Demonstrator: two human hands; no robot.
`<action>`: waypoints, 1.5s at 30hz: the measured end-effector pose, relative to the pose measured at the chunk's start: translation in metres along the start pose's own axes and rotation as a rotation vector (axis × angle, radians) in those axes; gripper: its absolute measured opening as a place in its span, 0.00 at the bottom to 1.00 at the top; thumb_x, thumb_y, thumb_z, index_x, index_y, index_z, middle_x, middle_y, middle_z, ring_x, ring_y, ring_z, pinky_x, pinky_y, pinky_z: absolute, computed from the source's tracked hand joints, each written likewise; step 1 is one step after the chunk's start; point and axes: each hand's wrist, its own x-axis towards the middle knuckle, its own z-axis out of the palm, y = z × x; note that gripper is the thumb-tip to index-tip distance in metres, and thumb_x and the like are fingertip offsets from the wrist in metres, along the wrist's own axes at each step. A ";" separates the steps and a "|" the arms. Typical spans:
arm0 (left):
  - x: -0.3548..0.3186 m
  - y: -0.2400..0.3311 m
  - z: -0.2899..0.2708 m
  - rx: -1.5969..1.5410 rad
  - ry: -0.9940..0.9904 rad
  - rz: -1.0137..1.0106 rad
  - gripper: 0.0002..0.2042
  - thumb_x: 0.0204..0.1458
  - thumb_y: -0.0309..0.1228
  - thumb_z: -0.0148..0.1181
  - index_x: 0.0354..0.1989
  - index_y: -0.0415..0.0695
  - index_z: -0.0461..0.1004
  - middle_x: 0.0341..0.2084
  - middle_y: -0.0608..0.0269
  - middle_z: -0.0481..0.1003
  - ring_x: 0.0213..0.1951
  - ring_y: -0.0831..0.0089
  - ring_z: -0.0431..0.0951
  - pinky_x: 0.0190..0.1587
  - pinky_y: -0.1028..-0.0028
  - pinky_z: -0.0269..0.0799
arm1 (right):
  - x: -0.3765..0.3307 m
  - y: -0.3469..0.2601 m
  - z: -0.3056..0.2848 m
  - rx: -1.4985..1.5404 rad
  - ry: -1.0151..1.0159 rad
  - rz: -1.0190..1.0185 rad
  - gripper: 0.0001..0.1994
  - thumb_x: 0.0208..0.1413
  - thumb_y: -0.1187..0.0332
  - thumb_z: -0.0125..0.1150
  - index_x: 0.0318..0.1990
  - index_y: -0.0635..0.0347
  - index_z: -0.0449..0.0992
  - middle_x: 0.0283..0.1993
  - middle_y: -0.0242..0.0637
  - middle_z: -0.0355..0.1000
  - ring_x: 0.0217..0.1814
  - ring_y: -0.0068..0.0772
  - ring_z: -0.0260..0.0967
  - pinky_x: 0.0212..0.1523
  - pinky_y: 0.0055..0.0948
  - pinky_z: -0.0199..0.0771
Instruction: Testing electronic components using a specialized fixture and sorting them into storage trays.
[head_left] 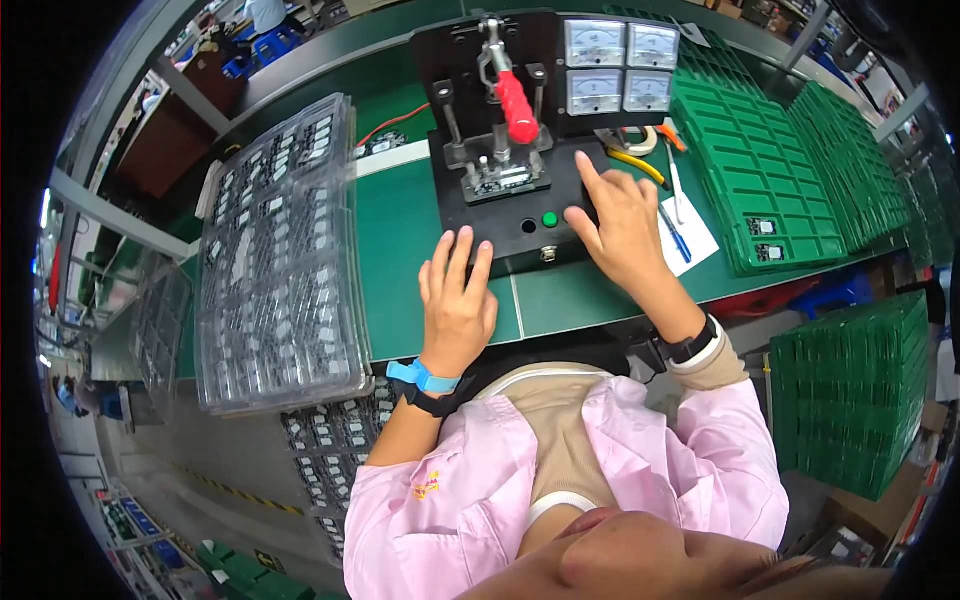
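My left hand [458, 305] lies palm down at the front edge of a black test fixture [470, 220], fingers spread, holding nothing. My right hand [627, 225] hovers by the fixture's right side, thumb and index finger apart, nothing in it. Between the hands are a green push button [550, 219] and a dark round socket on the fixture's top. Farther back, a toggle clamp with a red handle [515, 108] stands over a small circuit board [503, 182] seated in the fixture. Whether the clamp presses on the board is hard to tell.
Stacked clear trays [285, 260] of small circuit boards fill the left. Four-window analog meters [608, 65] stand behind the fixture. To the right are a blue pen [680, 240] on white paper, a yellow-handled tool [637, 165], green trays [760, 165] with two boards, and stacked green crates [850, 390].
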 end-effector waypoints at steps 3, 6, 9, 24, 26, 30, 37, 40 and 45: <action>0.004 0.003 -0.005 0.080 -0.043 -0.001 0.27 0.42 0.19 0.56 0.57 0.42 0.69 0.61 0.52 0.63 0.62 0.52 0.61 0.58 0.51 0.55 | 0.030 -0.017 0.010 0.187 -0.024 -0.072 0.25 0.52 0.62 0.60 0.59 0.58 0.68 0.53 0.40 0.68 0.56 0.41 0.64 0.55 0.52 0.54; 0.006 0.006 -0.004 0.081 -0.057 0.008 0.27 0.43 0.19 0.55 0.57 0.42 0.69 0.61 0.51 0.63 0.62 0.52 0.61 0.58 0.51 0.55 | 0.048 -0.035 0.030 0.161 0.064 -0.229 0.25 0.52 0.64 0.60 0.59 0.58 0.68 0.53 0.41 0.68 0.55 0.40 0.64 0.54 0.48 0.56; 0.002 0.004 -0.004 0.104 -0.075 0.010 0.27 0.43 0.21 0.56 0.57 0.44 0.68 0.63 0.52 0.59 0.64 0.52 0.58 0.57 0.48 0.56 | 0.046 -0.041 0.037 -0.114 0.079 -0.236 0.26 0.50 0.66 0.62 0.59 0.58 0.68 0.53 0.40 0.68 0.55 0.39 0.64 0.52 0.42 0.59; -0.015 -0.031 -0.182 0.084 0.379 0.017 0.17 0.45 0.16 0.53 0.46 0.33 0.75 0.46 0.44 0.76 0.51 0.52 0.74 0.57 0.57 0.64 | 0.186 -0.021 -0.046 0.307 0.293 -0.433 0.25 0.53 0.67 0.56 0.60 0.59 0.61 0.58 0.48 0.66 0.53 0.47 0.69 0.49 0.34 0.69; -0.030 -0.047 -0.222 0.269 0.495 -0.084 0.15 0.48 0.17 0.53 0.46 0.33 0.75 0.48 0.44 0.75 0.51 0.52 0.74 0.56 0.59 0.66 | 0.163 -0.031 -0.036 0.293 0.319 -0.637 0.17 0.47 0.74 0.61 0.47 0.59 0.75 0.43 0.43 0.75 0.40 0.44 0.74 0.38 0.31 0.73; -0.008 -0.132 -0.287 0.651 0.549 -0.230 0.11 0.51 0.24 0.59 0.43 0.38 0.76 0.46 0.53 0.76 0.49 0.58 0.74 0.53 0.65 0.67 | 0.095 -0.028 -0.010 -0.263 -0.409 -0.520 0.17 0.43 0.76 0.59 0.44 0.59 0.75 0.32 0.42 0.74 0.26 0.39 0.73 0.28 0.34 0.72; -0.015 -0.395 -0.285 0.473 -0.052 -0.747 0.13 0.43 0.30 0.61 0.37 0.38 0.78 0.36 0.44 0.78 0.43 0.51 0.77 0.47 0.61 0.72 | 0.070 -0.006 0.016 -0.226 -0.191 -0.533 0.20 0.41 0.77 0.58 0.48 0.61 0.74 0.35 0.42 0.71 0.26 0.41 0.71 0.27 0.36 0.71; -0.020 -0.457 -0.240 0.523 -0.185 -0.649 0.16 0.41 0.29 0.60 0.41 0.38 0.77 0.40 0.43 0.77 0.47 0.49 0.76 0.51 0.59 0.70 | 0.062 0.000 0.007 -0.070 -0.162 -0.514 0.20 0.42 0.76 0.59 0.47 0.62 0.74 0.34 0.42 0.69 0.28 0.41 0.70 0.28 0.36 0.71; -0.020 -0.510 -0.196 0.644 -0.392 -0.641 0.12 0.44 0.29 0.57 0.36 0.36 0.74 0.39 0.40 0.75 0.43 0.42 0.74 0.45 0.52 0.70 | 0.062 -0.003 0.016 -0.002 -0.074 -0.474 0.17 0.43 0.73 0.59 0.44 0.63 0.74 0.35 0.40 0.67 0.31 0.40 0.71 0.30 0.35 0.72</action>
